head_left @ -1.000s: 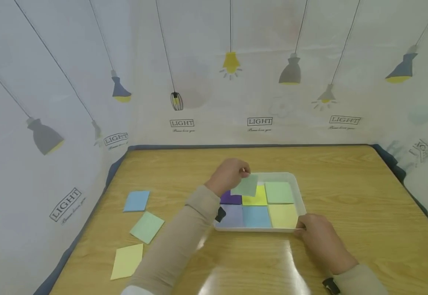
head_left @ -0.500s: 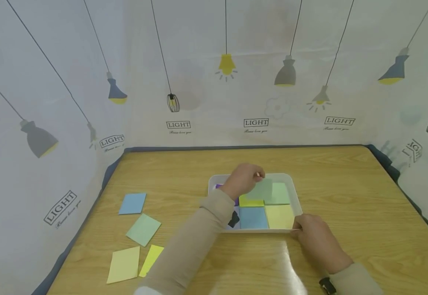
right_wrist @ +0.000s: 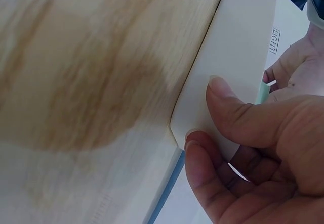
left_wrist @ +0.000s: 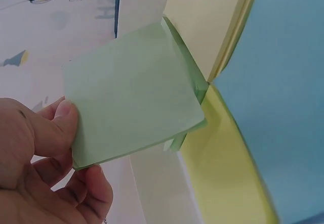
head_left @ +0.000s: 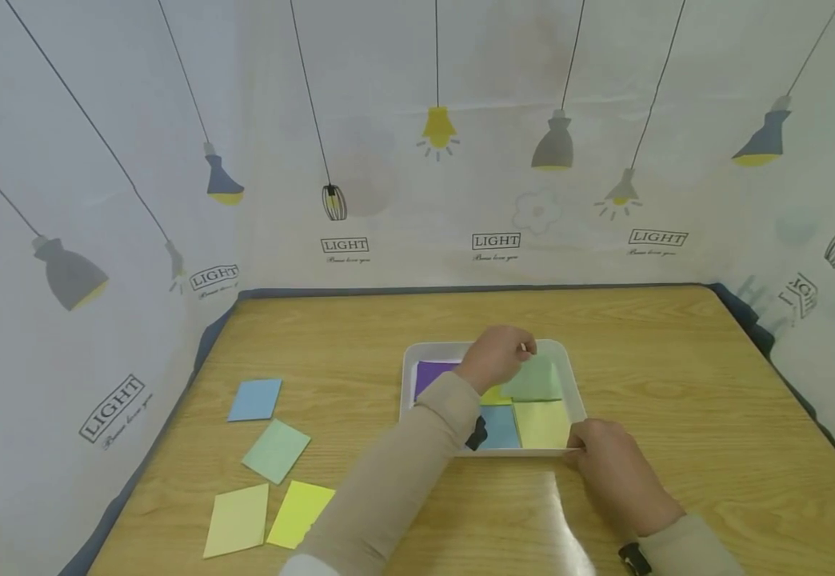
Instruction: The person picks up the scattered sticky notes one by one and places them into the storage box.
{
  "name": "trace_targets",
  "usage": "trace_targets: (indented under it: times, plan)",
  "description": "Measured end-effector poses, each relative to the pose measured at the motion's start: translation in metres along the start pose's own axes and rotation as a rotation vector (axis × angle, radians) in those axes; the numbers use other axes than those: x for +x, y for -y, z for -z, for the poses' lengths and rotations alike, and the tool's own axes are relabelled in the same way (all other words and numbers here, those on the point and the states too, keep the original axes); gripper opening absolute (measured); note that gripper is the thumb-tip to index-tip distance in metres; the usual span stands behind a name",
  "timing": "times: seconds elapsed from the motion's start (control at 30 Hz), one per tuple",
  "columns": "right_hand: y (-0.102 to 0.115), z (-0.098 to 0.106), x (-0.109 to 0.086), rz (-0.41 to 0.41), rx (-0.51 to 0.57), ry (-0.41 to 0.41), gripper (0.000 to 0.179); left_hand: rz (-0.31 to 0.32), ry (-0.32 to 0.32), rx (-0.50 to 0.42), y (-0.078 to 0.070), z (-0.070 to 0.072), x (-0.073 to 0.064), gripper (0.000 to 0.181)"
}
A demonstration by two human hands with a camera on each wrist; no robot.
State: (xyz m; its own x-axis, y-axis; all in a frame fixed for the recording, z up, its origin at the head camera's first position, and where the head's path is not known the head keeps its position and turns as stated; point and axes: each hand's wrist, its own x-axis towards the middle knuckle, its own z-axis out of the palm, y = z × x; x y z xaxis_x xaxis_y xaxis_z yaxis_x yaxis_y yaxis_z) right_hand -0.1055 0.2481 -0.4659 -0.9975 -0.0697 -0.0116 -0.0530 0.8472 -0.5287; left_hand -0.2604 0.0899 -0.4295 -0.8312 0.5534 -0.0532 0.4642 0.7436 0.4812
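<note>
My left hand [head_left: 498, 354] pinches a light green sticky note pad [left_wrist: 131, 97] at its edge between thumb and fingers. It holds the pad tilted over the far right section of a white tray [head_left: 408, 376], where another green pad lies beneath. Inside the tray also lie purple [head_left: 432, 378], bright yellow [head_left: 497, 396], blue [head_left: 500, 426] and pale yellow [head_left: 541, 426] pads; my left forearm hides the near left part. My right hand [head_left: 622, 476] grips the tray's near right corner, thumb against the outer wall [right_wrist: 228, 57] in the right wrist view.
Left of the tray, separate pads lie on the wooden table [head_left: 345, 344]: blue [head_left: 255, 400], green [head_left: 277, 451], pale yellow [head_left: 237, 520] and bright yellow [head_left: 301, 512], the last partly behind my left sleeve [head_left: 396, 488]. A lamp-patterned curtain [head_left: 417, 184] surrounds the table's back and sides.
My left hand has carried the green pad rightward, from above the purple and yellow pads to above the green one. My right hand keeps its grip on the tray corner.
</note>
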Motion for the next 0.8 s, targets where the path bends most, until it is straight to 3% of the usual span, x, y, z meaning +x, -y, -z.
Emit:
trace_targets:
  times: [0.3, 0.8]
  plan:
    - [0.001, 0.001, 0.000, -0.030, 0.021, 0.030, 0.019, 0.001, -0.008, -0.026, -0.008, -0.006, 0.006, 0.018]
    - [0.000, 0.000, 0.000, -0.025, 0.025, 0.009, 0.019, 0.084, -0.012, -0.135, -0.005, -0.013, 0.012, 0.026]
